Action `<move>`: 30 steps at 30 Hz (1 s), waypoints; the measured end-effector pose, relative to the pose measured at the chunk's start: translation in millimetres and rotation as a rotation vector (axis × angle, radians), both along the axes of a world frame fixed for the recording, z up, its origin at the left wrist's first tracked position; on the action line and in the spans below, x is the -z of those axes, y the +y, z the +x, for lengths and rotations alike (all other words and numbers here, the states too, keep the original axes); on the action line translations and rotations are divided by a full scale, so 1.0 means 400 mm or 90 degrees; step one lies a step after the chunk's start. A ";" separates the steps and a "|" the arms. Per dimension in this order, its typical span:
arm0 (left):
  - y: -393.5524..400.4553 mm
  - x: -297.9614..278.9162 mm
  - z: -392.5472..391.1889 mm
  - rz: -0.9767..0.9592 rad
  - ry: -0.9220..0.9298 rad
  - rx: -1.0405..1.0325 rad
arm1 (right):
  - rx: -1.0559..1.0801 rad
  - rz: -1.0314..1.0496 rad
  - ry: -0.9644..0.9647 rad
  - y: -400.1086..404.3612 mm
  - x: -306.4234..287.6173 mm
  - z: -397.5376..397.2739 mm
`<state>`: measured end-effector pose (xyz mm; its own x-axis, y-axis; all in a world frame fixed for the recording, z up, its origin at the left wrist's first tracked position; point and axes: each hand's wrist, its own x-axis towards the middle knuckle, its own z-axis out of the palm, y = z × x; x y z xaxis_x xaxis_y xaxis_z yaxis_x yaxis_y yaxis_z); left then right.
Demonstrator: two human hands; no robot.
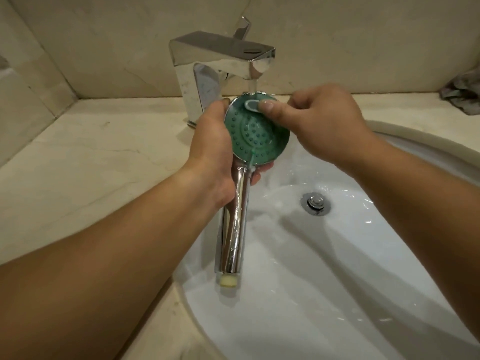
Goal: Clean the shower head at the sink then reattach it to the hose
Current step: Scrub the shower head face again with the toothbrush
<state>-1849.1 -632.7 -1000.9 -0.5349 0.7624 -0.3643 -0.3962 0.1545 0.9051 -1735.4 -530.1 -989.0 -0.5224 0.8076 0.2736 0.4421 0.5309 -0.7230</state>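
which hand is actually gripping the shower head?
The left hand grips the shower head; the right hand only presses a thumb on its face.

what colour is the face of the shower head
Green, dotted with raised nozzle bumps, on the shower head; seen in the head view.

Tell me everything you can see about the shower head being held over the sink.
The shower head has a round green face dotted with nozzles, a chrome rim and a long chrome handle ending in a pale threaded end; no hose is attached. It is wet, held face up over the white sink, with tap water striking its top edge. The left hand grips it at the neck. The right hand presses its thumb on a small grey tab on the face.
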 end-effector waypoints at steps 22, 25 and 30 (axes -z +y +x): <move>0.008 0.007 -0.009 0.026 -0.016 0.006 | -0.032 0.141 -0.169 -0.077 -0.008 0.001; 0.009 0.011 0.000 0.014 -0.007 0.017 | 0.041 0.081 -0.032 -0.044 -0.017 -0.010; 0.004 0.010 0.000 0.017 -0.011 0.008 | 0.001 0.138 -0.136 -0.096 0.014 -0.010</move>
<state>-1849.0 -631.2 -1004.8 -0.5189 0.7786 -0.3528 -0.4106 0.1349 0.9018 -1739.3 -568.6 -994.7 -0.5852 0.7433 0.3241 0.5734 0.6619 -0.4828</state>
